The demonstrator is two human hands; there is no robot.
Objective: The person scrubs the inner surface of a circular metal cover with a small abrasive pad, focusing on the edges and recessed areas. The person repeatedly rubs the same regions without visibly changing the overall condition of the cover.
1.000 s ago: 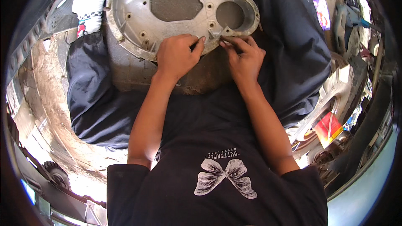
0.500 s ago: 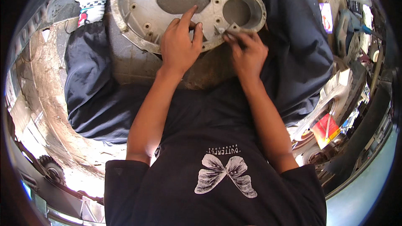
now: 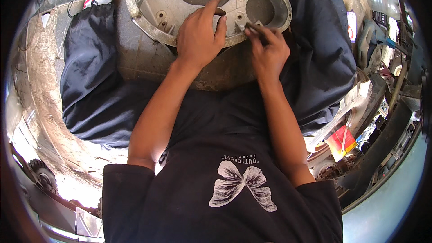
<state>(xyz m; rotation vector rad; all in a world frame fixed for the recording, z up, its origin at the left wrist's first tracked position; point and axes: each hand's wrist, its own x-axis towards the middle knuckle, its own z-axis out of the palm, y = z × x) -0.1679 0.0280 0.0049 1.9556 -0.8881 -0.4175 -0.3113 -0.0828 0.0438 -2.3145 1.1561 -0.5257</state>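
A grey cast-metal bell housing lies in front of me between my legs, with a large central opening, a smaller round opening at its right and several bolt holes. My left hand rests on its near side, index finger stretched toward the central opening and thumb apart, holding nothing that I can see. At the near right rim, just below the smaller opening, my right hand is closed, thumb and fingertips pinched together against the edge. Whatever sits in that pinch is too small or hidden to tell.
My dark-trousered legs flank the housing. To the right are a red and yellow box, a clear plastic bottle and cluttered metal parts. A black knobby wheel shows at the lower left.
The housing now sits slightly higher and further right in the picture, as the whole view has shifted. Both hands stay at its near side, with the right fingers slightly moved at the rim.
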